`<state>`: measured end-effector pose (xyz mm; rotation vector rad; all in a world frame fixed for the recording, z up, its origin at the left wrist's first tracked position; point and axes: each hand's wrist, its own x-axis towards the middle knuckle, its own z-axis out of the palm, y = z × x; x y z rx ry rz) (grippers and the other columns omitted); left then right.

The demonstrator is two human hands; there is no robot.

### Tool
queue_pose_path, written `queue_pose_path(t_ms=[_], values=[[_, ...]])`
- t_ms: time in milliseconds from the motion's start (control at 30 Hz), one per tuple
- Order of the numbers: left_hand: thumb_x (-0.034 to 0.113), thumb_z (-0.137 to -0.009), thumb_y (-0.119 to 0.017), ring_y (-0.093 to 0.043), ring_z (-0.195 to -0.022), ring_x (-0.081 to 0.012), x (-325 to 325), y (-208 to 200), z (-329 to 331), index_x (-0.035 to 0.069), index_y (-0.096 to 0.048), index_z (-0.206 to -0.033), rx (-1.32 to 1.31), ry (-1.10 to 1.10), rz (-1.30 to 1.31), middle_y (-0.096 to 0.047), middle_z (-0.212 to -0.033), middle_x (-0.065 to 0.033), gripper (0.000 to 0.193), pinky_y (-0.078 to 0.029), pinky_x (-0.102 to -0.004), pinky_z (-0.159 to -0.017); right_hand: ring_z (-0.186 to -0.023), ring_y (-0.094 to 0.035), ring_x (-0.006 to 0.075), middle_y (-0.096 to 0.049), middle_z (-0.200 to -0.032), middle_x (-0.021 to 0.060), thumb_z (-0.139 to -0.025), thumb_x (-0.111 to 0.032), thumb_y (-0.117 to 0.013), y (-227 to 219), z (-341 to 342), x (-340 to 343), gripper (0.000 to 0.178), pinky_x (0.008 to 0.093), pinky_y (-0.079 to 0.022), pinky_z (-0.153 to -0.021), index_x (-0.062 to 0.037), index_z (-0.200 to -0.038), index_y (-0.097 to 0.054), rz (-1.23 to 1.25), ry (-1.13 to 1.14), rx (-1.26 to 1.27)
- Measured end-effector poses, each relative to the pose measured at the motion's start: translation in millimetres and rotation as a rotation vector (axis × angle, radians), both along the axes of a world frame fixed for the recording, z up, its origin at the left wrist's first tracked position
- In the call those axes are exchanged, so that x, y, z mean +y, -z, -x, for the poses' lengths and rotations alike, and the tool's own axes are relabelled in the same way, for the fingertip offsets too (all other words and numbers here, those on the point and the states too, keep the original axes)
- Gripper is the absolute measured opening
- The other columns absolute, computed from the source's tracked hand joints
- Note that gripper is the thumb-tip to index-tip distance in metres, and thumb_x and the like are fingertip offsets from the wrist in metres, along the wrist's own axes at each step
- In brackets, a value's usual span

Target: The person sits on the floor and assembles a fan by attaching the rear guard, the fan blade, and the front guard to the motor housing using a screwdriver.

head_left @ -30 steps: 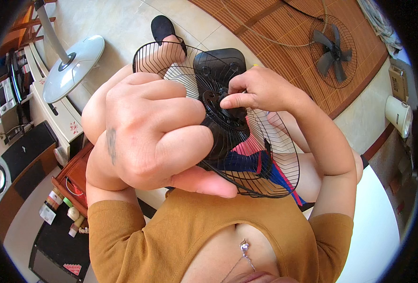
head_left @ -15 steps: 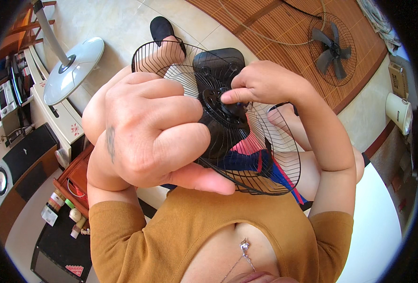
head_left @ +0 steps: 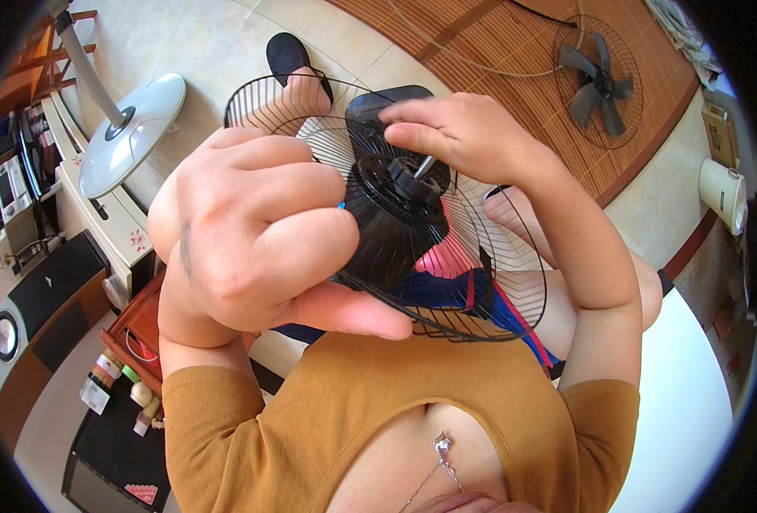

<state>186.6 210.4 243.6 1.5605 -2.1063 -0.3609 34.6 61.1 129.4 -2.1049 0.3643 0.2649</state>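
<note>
In front of me is a fan head with a black wire guard (head_left: pixel 481 339), held tilted over my lap. My left hand (head_left: pixel 263 231) is curled in a fist around the guard's near left side, thumb stretched along the rim. At the guard's middle sits a black ring-shaped nut (head_left: pixel 410 185), with a bare metal shaft (head_left: pixel 426 165) sticking out. Just above the shaft my right hand (head_left: pixel 472 137) hovers with thumb and forefinger apart, holding nothing; its fingertips are slightly blurred. The black motor housing (head_left: pixel 387 101) shows behind the wires.
On the brown bamboo mat (head_left: pixel 481 38) lies another wire guard with grey fan blades (head_left: pixel 602 88). A pale round fan base (head_left: pixel 135 137) with a pole stands at left, near a speaker (head_left: pixel 41 299) and a reddish drawer (head_left: pixel 130 329). A white bin (head_left: pixel 720 195) is at right.
My right hand has lifted off the guard's hub and its fingers have spread, so the nut and shaft now show. The guard and my left hand have shifted slightly left.
</note>
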Motion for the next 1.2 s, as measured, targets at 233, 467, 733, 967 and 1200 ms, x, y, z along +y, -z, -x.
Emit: queue_pose_path(t_ms=[233, 467, 733, 967, 1200], values=[[0.070, -0.055, -0.058, -0.043, -0.048, -0.0215, -0.1, -2.7, 0.6, 0.009, -0.034, -0.054, 0.012, 0.010, -0.043, -0.041, -0.056, -0.0023, 0.065, -0.030, -0.0302, -0.047, -0.087, -0.062, 0.0293, -0.064, -0.090, 0.0157, -0.083, -0.045, -0.059, 8.6, 12.6, -2.5, 0.044, 0.0385, -0.048, -0.076, -0.0087, -0.107, -0.060, -0.223, -0.234, -0.134], [0.071, -0.056, -0.057, -0.043, -0.047, -0.0212, -1.8, 1.8, 2.2, 0.010, -0.034, -0.054, 0.024, -0.006, -0.027, -0.040, -0.055, -0.0024, 0.066, -0.030, -0.0301, -0.047, -0.079, -0.063, 0.0331, -0.065, -0.079, 0.0143, -0.083, -0.052, -0.057, -3.8, 1.0, 1.5, 0.049, 0.0422, -0.048, -0.076, -0.0069, -0.101, -0.062, 0.118, -0.239, 0.225], [0.058, -0.053, -0.068, -0.041, -0.043, -0.0212, -5.3, 1.4, 5.3, 0.010, -0.032, -0.050, 0.085, -0.013, 0.029, -0.038, -0.051, -0.0008, 0.060, -0.034, -0.0293, -0.044, -0.083, -0.063, 0.0302, -0.067, -0.083, 0.0124, -0.082, -0.041, -0.061, -3.4, 0.0, 1.1, 0.037, 0.0398, -0.048, -0.074, -0.0074, -0.098, -0.062, 0.038, -0.133, 0.201], [0.059, -0.055, -0.067, -0.041, -0.043, -0.0210, -4.7, 2.6, 3.1, 0.010, -0.031, -0.050, 0.048, -0.028, 0.044, -0.037, -0.051, -0.0011, 0.061, -0.033, -0.0298, -0.043, -0.100, -0.057, 0.0296, -0.061, -0.108, 0.0116, -0.069, -0.018, -0.072, 12.8, 15.4, -8.4, 0.044, 0.0391, -0.045, -0.086, -0.0089, -0.111, -0.060, -0.319, -0.344, -0.333], [0.060, -0.057, -0.067, -0.041, -0.043, -0.0219, -5.7, 5.4, 3.4, 0.009, -0.031, -0.050, 0.076, -0.028, 0.126, -0.036, -0.050, -0.0020, 0.062, -0.035, -0.0300, -0.044, -0.115, -0.051, 0.0310, -0.054, -0.123, 0.0140, -0.076, -0.028, -0.069, 5.1, 14.3, -4.8, 0.050, 0.0384, -0.042, -0.095, -0.0080, -0.120, -0.055, -0.181, -0.124, -0.289]])
